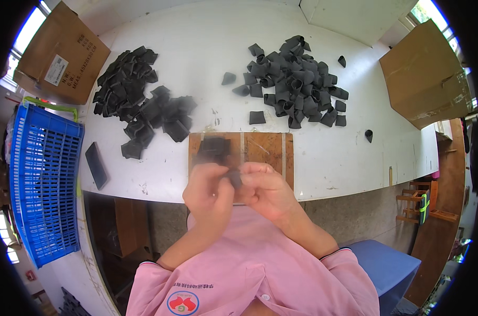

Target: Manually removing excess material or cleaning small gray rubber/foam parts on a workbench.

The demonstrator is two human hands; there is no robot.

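One small, blurred dark-grey piece [233, 178] — pinching it with left hand [207, 190] and right hand [265, 188], over brown rectangular wooden board [268, 146]. Beyond, on white tabletop [202, 58] — heap of flat black pieces [124, 81] at left, heap of curled dark-grey pieces [300, 79] at right.

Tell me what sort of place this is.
Likely a factory or workshop workstation: the right-hand heap of small dark pieces on a white worktable, the left cardboard carton and a blue plastic crate.
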